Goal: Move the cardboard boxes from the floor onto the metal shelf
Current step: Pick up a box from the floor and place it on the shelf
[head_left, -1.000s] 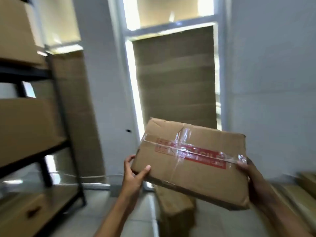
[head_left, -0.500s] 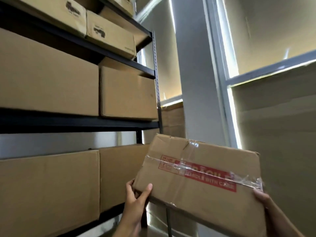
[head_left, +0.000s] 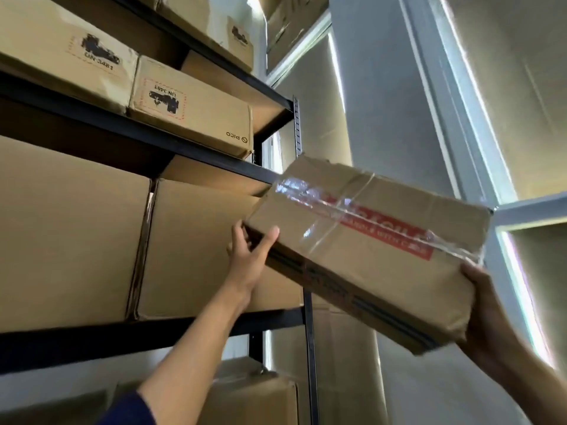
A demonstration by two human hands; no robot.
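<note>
While both hands grip it, taped box (head_left: 362,240) now raised beside metal shelf (head_left: 214,161).

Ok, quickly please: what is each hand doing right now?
Left hand: grips the left corner of the taped cardboard box.
Right hand: holds the same box at its right end.

"UN 3481" on shelf box (head_left: 67,53); "PICO" on neighbouring box (head_left: 196,108); "HANDLE WITH CARE" on held box's red label (head_left: 386,233)
</note>
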